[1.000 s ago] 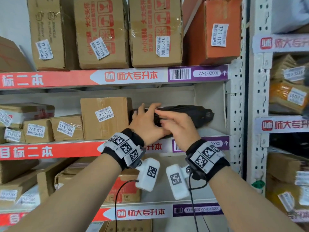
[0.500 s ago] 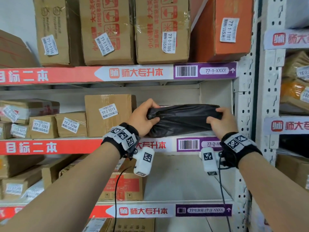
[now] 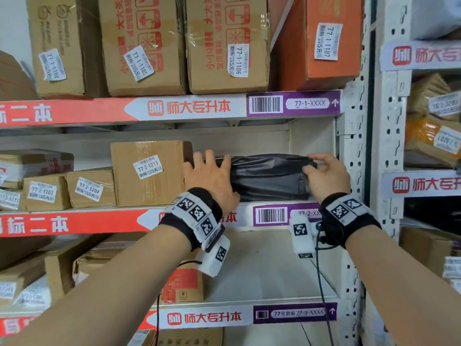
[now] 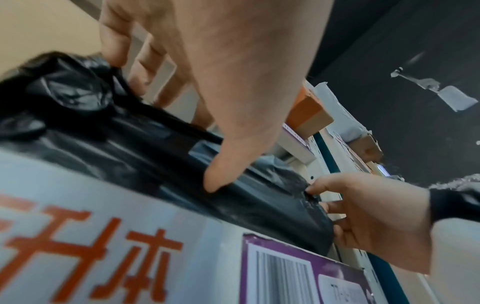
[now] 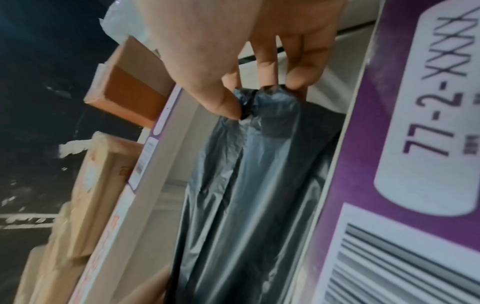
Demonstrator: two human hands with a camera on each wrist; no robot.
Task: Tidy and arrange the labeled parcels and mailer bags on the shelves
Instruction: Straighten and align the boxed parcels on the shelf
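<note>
On the middle shelf [image 3: 74,222], a black mailer bag [image 3: 269,178] lies w/ its left end just beside the box labeled 77-2-1211 [image 3: 147,171]. Left hand [image 3: 212,178] rests on the bag's left end, fingers spread & straight, gripping nothing. Right hand [image 3: 326,176] pinches the bag's bunched right corner btwn thumb & fingertips [image 5: 301,78].

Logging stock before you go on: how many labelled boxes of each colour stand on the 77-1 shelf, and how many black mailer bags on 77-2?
Brown boxes: 3
Orange box: 1
Black mailer bag: 1
Total: 5
</note>
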